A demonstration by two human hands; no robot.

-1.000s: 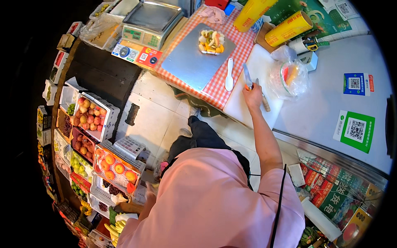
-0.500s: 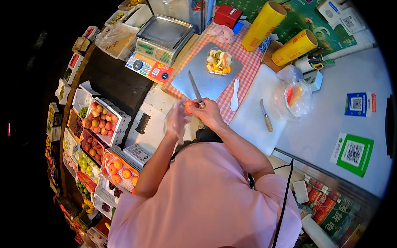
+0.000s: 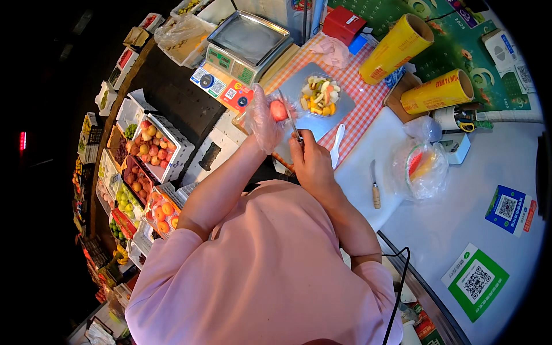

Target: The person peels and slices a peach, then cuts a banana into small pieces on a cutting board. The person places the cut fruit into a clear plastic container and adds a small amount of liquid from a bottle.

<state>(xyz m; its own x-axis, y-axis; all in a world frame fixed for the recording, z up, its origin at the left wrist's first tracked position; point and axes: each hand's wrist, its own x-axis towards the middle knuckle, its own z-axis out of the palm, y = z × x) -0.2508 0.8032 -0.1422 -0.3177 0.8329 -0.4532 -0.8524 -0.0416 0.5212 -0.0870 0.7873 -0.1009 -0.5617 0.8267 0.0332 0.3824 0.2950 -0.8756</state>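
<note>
My left hand, in a clear plastic glove, is closed around a round red fruit that looks like a nectarine or plum. My right hand grips a knife by its handle, blade pointing up along the fruit's right side. Whether the edge touches the skin I cannot tell. Just beyond the blade, a clear tub of cut fruit sits on a grey metal cutting board. A white plastic peeler-like tool lies right of my right hand.
A white cutting board to the right carries a second knife and a bagged melon piece. Beyond stand yellow film rolls and a weighing scale. Fruit crates line the left side.
The red fruit has passed from my right hand, which held it along with the knife, to my gloved left hand. Both hands are raised from near my body, and the view has shifted.
</note>
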